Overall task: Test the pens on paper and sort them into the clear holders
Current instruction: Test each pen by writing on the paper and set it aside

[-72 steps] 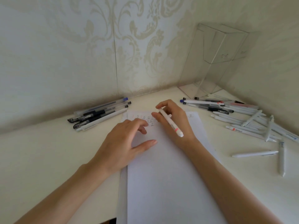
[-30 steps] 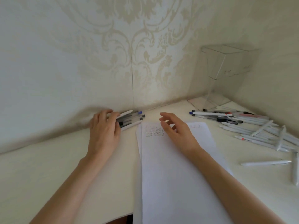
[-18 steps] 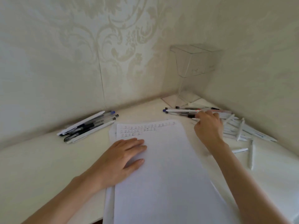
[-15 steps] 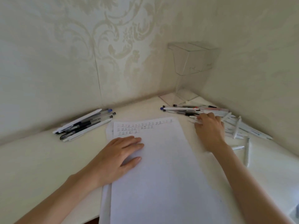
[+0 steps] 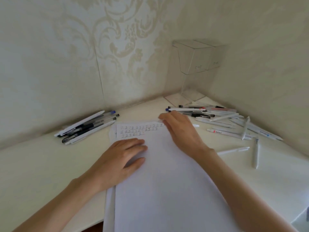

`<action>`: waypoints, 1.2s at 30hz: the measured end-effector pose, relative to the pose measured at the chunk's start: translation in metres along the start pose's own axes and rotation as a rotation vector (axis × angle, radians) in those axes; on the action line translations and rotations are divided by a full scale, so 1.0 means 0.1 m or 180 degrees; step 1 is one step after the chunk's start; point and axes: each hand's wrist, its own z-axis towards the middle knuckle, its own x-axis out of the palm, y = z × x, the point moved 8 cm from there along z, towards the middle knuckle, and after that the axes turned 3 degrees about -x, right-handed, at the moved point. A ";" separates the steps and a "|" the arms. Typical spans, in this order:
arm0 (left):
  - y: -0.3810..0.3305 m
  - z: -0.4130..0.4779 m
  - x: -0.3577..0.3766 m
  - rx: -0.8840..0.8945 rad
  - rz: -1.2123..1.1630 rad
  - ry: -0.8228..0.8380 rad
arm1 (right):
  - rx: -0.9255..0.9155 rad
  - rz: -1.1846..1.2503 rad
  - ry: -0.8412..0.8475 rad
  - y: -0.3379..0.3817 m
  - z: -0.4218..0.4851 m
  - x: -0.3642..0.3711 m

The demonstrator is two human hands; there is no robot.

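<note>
The left hand [image 5: 123, 158] lies flat on the white sheet of paper [image 5: 167, 190]. Its fingers [image 5: 133, 144] are straight and slightly spread, pressing the page down just below three rows of small handwritten marks [image 5: 138, 130].

The right hand [image 5: 181, 131] is over the top right corner of the paper, back upward, with its fingers [image 5: 167, 118] pointing toward the far edge and loosely together. The rounded end of a white pen [image 5: 196, 125] sticks out from under the right side of this hand. Whether the fingers pinch it or merely cover it cannot be told.

The paper lies on the cream tabletop [image 5: 41, 164]. A bundle of black, clear and white pens [image 5: 87, 127] rests by the wall, just beside the paper's top left corner. A scattered heap of mostly white pens [image 5: 224, 118] spreads to the right of the right hand. Two loose white pens [image 5: 234, 150] lie apart from the heap, nearer the person. The clear plastic holders [image 5: 195, 61] stand in the corner of the patterned walls, behind the heap.
</note>
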 end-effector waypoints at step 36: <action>0.01 0.01 -0.04 -0.0296 0.0016 0.0304 | 0.1869 0.2373 -0.0028 0.00 0.18 0.30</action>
